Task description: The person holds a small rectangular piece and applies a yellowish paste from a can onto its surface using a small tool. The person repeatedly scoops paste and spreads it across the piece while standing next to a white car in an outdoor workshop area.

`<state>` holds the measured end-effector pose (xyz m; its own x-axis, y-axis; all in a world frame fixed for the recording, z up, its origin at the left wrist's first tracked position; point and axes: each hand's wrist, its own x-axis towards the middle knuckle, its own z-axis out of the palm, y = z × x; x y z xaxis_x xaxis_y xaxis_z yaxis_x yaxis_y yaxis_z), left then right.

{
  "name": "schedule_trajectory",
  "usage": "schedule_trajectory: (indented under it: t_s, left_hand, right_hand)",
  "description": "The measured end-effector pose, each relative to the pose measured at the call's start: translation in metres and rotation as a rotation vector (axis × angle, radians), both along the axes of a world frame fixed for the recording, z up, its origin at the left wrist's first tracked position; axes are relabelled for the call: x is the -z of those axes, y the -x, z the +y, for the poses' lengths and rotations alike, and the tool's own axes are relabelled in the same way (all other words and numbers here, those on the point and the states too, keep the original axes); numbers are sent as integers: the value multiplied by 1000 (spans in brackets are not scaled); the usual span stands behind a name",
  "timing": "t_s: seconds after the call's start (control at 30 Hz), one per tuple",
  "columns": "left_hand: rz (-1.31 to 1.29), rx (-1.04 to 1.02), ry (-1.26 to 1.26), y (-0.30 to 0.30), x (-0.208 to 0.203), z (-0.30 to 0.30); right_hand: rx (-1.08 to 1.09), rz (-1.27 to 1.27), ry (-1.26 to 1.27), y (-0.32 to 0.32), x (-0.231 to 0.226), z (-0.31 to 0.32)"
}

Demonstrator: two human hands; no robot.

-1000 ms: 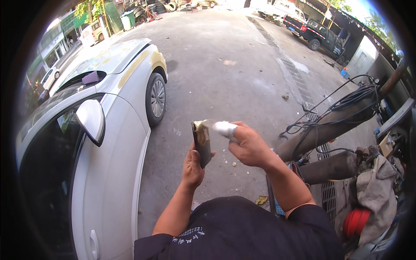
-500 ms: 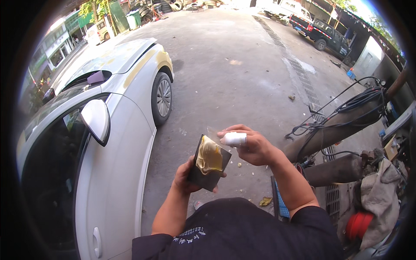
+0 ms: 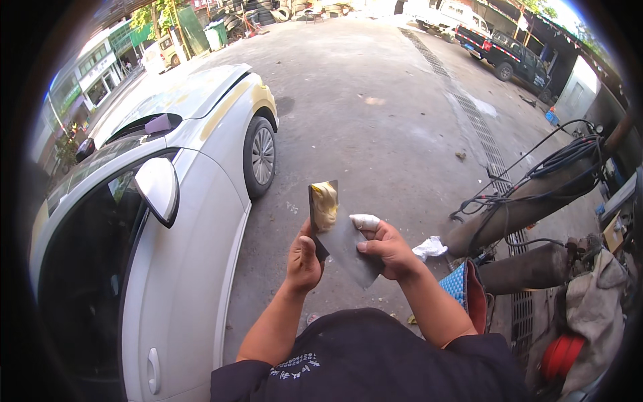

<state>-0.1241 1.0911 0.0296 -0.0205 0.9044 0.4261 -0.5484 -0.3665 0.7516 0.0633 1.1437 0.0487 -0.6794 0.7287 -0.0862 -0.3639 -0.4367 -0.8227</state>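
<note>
My left hand [image 3: 303,262] grips a dark flat mixing board [image 3: 320,250] from its near left side, with the thumb raised. A creamy yellow mass of putty [image 3: 325,209] is smeared over the far end of the board. Between thumb and fingers, my right hand [image 3: 390,249] pinches a thin greyish scraper blade [image 3: 356,262], see-through or blurred. Its blade overlaps the near part of the board, close to the putty; whether it touches cannot be told. White wrapping covers one finger of the right hand.
At left stands a white car [image 3: 194,201] with yellowish patches and its mirror [image 3: 157,187] jutting out. On the right lie large cylinders [image 3: 529,268] with coiled hoses [image 3: 569,157], beside a drain grate [image 3: 472,114]. A blue-patterned piece [image 3: 454,285] is near my right forearm.
The board has turned to stand more lengthwise. My right hand has come down from the board's far edge to its near right side, bringing the scraper across it. The view has shifted slightly.
</note>
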Motion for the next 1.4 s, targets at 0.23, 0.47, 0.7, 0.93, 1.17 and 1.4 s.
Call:
schedule_trajectory:
  t_s: [0.23,0.47,0.7,0.93,1.17,1.4]
  left_hand:
    - [648,50,100,27,0,-7]
    - [-425,706,282,27,10,-17]
    - [-446,526,366,12,2,-20]
    - [-81,-73,204,7,13,-3]
    - [112,-274,132,2,20,1]
    - [-363,563,332,28,6,-19]
  right_hand:
    - [65,267,-104,-17,-46,26]
    - [-192,-74,-975,-18,-60,15]
    - [117,-778,-1212,-3,-60,27]
    - [97,-748,-1227,25,-60,-10]
    - [123,-615,-1224,25,-64,0]
    - [76,-450,-1573,-5,-87,4]
